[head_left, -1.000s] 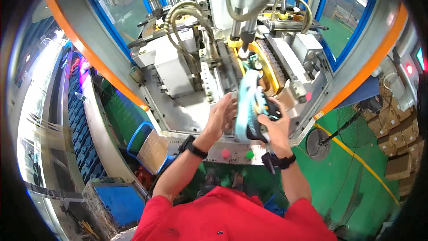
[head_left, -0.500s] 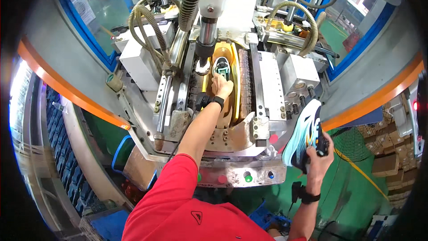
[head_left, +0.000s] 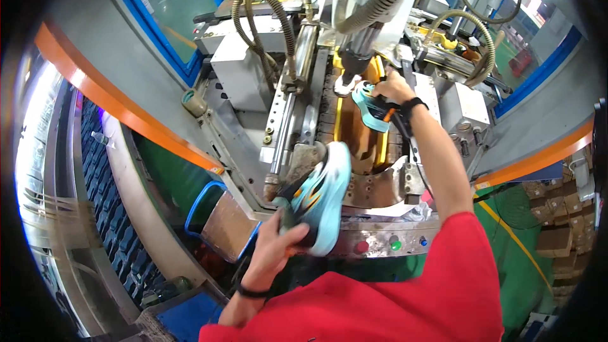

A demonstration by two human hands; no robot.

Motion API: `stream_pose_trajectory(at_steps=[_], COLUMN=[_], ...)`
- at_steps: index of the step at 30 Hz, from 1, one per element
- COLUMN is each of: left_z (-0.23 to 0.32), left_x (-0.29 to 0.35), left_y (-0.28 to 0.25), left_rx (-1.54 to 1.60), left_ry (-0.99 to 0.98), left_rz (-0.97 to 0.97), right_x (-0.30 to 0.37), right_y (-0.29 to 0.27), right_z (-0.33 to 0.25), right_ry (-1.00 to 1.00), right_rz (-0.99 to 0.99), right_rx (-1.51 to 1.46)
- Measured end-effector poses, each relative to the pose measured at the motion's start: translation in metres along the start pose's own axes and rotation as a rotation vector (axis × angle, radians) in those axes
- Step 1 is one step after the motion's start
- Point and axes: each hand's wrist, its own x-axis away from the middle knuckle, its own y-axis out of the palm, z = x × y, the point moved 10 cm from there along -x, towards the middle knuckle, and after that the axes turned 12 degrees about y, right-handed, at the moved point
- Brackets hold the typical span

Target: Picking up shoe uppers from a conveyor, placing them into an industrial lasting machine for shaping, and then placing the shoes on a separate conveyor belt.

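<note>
Near the front left of the machine, my left hand (head_left: 273,247) is closed round a sneaker (head_left: 326,199) with a thick light-blue sole and dark upper with orange marks; it is tilted and slightly blurred. My right hand (head_left: 394,88) grips a second sneaker (head_left: 368,104), turquoise and black with an orange patch, over the far part of a brown, yellow-edged trough (head_left: 361,142). That sneaker hangs tilted; whether it touches the trough I cannot tell. A metal press rod (head_left: 358,50) stands close beside it, a whitish pad at its lower end.
Ribbed hoses (head_left: 288,19) and a steel cylinder (head_left: 291,120) flank the trough on the left. Coloured buttons (head_left: 395,242) line the front panel. An orange-edged guard (head_left: 120,117) curves round the left side. Dark-blue sole-shaped pieces (head_left: 117,193) lie on a conveyor further left.
My left hand has left the trough, carrying a sneaker toward the lower left. My right hand has brought its sneaker from the right side to above the trough. The view has shifted left.
</note>
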Motion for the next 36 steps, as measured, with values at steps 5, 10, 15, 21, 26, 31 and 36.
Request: stream_pose_trajectory(at_steps=[5, 10, 15, 21, 26, 31, 36], left_z=[0.05, 0.02, -0.042, -0.111, -0.167, -0.215, -0.303], left_x=[0.111, 0.199, 0.259, 0.269, 0.335, 0.439, 0.555], left_y=[-0.085, -0.149, -0.157, -0.129, -0.124, -0.123, -0.161], left_rx=[-0.067, 0.004, 0.233, 0.48, 0.491, 0.652, 0.73], left_ry=[0.206, 0.37, 0.351, 0.293, 0.265, 0.379, 0.305], left_rz=[0.415, 0.748, 1.025, 0.914, 1.067, 1.376, 1.689], right_x=[-0.012, -0.007, 0.225, 0.383, 0.366, 0.371, 0.371], right_y=[0.093, 0.1, 0.102, 0.227, 0.329, 0.327, 0.308], right_z=[-0.018, -0.027, -0.054, 0.017, 0.056, 0.052, 0.02], right_ry=[-0.028, -0.115, -0.653, -0.857, -1.014, -1.061, -1.09], right_rz=[0.278, 0.331, 0.026, -0.287, -0.34, -0.356, -0.054], right_rx=[0.071, 0.172, -0.151, -0.171, -0.056, -0.061, -0.001])
